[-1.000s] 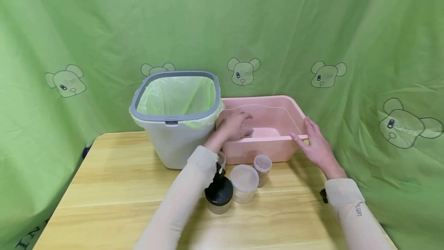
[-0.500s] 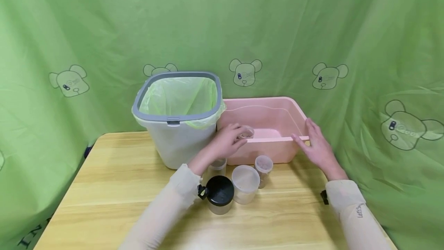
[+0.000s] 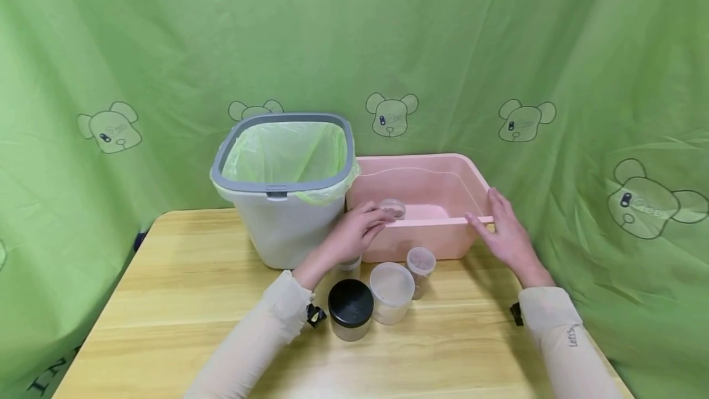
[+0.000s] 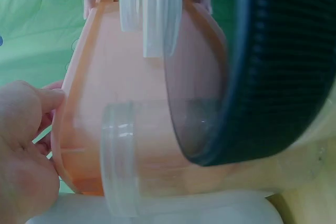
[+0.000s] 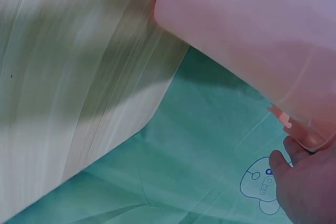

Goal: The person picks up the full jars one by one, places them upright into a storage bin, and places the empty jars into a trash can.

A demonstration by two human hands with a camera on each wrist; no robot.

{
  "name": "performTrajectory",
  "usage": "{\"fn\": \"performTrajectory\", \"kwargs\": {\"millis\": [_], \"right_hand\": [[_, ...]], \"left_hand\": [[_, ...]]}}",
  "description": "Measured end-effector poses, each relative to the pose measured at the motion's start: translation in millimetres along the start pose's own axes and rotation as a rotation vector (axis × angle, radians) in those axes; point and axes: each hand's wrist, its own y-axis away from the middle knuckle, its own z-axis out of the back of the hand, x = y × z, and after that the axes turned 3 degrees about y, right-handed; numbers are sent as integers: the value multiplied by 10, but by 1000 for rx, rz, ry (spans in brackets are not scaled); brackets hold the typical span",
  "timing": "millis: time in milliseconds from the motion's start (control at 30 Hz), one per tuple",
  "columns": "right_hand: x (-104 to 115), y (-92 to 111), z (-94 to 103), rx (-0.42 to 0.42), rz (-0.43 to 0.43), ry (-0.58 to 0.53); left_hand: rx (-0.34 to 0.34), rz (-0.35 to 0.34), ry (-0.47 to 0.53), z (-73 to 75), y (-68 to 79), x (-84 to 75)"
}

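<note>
Your 2 hands work along the near rim of the pink tub (image 3: 415, 242), well apart from each other. Your left hand (image 3: 354, 229) pinches that rim near the tub's left end, while your right hand (image 3: 506, 236) rests on its near right corner, thumb and fingers spread. Inside the tub, just beyond the left fingertips, sits 1 small clear round container (image 3: 392, 208); whether the fingertips touch it, you cannot tell from here. In front of the tub, 4 vessels stand on the wood-grain desk (image 3: 183, 276): a black-lidded jar (image 3: 351, 310), a wide clear container (image 3: 391, 293), a slim container (image 3: 421, 271) nearest the tub, and a clear jar (image 3: 349, 270) partly hidden by your left wrist. Left of the tub stands a gray-rimmed bin (image 3: 279, 226) with a translucent green liner (image 3: 277, 153); behind the tub hangs a green curtain (image 3: 332, 36) printed with cartoon animal heads.
</note>
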Motion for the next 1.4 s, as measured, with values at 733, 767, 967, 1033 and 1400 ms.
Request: {"fn": "performTrajectory", "kwargs": {"millis": [733,767,967,1033,1400], "right_hand": [[552,329,-77,-290,281,-119],[578,358,-103,-276,301,-129],[639,468,-284,-111,370,-164],[637,487,-338,-50,375,-183],[560,502,-546,189,319,-308]], "left_hand": [[-33,124,-17,-38,56,-10],[-39,132,-32,-43,59,-18],[-81,161,-112,-52,99,-107],[-89,163,-129,-45,117,-144],[-168,203,-219,-30,212,-196]]}}
